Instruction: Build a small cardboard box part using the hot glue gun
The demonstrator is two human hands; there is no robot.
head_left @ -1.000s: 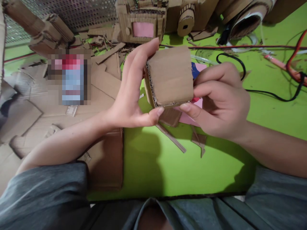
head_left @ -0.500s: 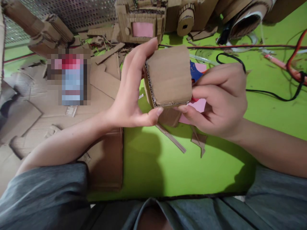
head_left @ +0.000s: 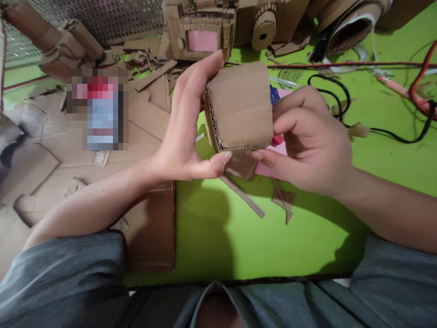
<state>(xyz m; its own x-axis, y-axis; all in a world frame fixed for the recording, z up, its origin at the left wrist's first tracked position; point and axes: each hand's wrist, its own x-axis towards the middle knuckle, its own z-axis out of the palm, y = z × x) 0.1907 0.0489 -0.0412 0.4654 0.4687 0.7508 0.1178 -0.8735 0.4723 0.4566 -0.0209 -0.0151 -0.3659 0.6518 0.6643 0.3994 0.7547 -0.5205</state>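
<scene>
Both hands hold a small box of brown corrugated cardboard [head_left: 239, 107] in the middle of the view, with its fluted edge showing on the left side. My left hand [head_left: 187, 136] cups that side, fingers up behind it and thumb under its lower edge. My right hand [head_left: 310, 141] grips the right side, with fingers against the side and thumb at the bottom corner. Part of the box's back is hidden from me.
A green cutting mat [head_left: 273, 237] lies below, with cardboard scraps and pink paper [head_left: 273, 166] on it. Cardboard sheets [head_left: 37, 182] cover the left. A cardboard model camera [head_left: 262, 25] stands at the top, beside a perforated metal sheet [head_left: 99, 23]. Black and red cables [head_left: 385, 134] run right.
My right hand's fingers have shifted slightly up and outward along the box. The box has risen a little and turned slightly between my hands.
</scene>
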